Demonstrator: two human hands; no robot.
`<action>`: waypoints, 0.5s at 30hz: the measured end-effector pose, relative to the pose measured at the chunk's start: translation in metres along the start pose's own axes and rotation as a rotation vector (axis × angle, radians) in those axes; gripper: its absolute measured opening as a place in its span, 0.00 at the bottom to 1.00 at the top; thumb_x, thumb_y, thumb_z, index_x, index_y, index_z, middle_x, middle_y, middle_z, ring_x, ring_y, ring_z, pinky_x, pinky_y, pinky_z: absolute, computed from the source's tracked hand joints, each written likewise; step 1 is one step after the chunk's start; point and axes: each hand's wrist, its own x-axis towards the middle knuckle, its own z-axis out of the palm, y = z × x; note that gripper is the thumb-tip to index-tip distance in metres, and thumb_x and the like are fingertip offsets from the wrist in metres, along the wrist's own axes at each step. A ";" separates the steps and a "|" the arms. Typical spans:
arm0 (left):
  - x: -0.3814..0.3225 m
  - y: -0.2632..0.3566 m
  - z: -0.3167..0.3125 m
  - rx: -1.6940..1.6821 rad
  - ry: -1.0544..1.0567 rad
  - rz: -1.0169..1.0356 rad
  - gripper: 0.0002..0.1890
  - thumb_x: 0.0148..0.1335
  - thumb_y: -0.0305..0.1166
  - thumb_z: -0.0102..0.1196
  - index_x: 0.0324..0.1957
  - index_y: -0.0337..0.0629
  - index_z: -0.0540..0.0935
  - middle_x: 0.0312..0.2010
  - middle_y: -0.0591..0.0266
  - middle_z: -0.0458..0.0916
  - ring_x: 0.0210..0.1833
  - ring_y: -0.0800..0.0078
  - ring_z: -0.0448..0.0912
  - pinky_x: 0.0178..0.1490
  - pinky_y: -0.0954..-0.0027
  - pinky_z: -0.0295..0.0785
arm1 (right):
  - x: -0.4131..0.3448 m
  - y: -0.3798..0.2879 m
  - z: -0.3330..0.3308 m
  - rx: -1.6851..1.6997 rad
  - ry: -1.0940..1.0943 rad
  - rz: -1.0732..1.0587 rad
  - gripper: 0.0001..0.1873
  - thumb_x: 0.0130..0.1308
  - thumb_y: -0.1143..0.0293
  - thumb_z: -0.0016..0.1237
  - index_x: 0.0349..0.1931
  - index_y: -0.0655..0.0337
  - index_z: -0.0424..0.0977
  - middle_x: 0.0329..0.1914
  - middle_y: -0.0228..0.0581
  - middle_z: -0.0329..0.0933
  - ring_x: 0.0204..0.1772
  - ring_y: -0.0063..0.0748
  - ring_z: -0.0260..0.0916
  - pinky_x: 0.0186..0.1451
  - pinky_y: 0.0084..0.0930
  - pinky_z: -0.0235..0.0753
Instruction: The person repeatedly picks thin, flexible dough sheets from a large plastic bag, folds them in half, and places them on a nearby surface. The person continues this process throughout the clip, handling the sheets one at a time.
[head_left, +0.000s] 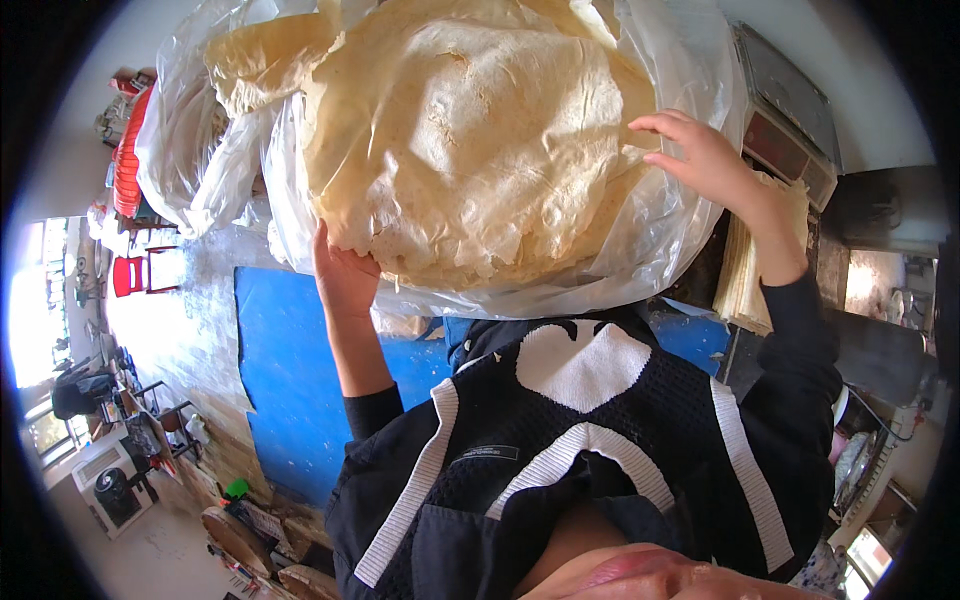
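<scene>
A wide stack of thin, pale dough-like sheets (480, 150) fills the upper middle, with torn, flaky edges, lying on clear plastic sheeting (675, 255). At its lower left edge my left hand (346, 276) touches the rim of the sheets, the thumb up along the side; whether it grips them is hard to tell. My right hand (697, 154) is at the right edge, thumb and fingers apart, the fingertips close to a torn flap. A loose piece of sheet (270, 60) sticks out at the upper left.
Folded sheets (739, 262) are stacked at the right, beside a metal-framed box (795, 135). More bunched plastic (195, 165) lies at the left. Blue floor covering (292, 375) shows below. A red chair (129, 277) stands farther off at the left.
</scene>
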 end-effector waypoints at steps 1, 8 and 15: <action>-0.001 0.007 0.000 0.071 -0.047 0.020 0.31 0.73 0.49 0.46 0.71 0.43 0.64 0.66 0.55 0.72 0.67 0.58 0.72 0.66 0.51 0.70 | 0.004 0.009 0.010 -0.140 0.017 -0.032 0.24 0.64 0.75 0.56 0.62 0.54 0.72 0.64 0.38 0.73 0.65 0.41 0.73 0.65 0.34 0.74; -0.009 0.017 0.009 0.483 0.005 0.349 0.31 0.72 0.25 0.41 0.76 0.40 0.56 0.63 0.48 0.75 0.64 0.59 0.76 0.66 0.59 0.71 | 0.021 0.026 0.044 -0.234 0.032 -0.099 0.30 0.59 0.74 0.59 0.64 0.47 0.70 0.70 0.32 0.66 0.71 0.43 0.65 0.72 0.40 0.66; 0.029 0.038 -0.006 1.589 0.028 0.966 0.31 0.55 0.10 0.51 0.59 0.48 0.82 0.57 0.54 0.80 0.59 0.56 0.78 0.60 0.66 0.74 | 0.020 0.014 0.062 -0.254 -0.003 -0.384 0.23 0.54 0.75 0.60 0.53 0.46 0.79 0.67 0.27 0.72 0.72 0.38 0.64 0.72 0.40 0.64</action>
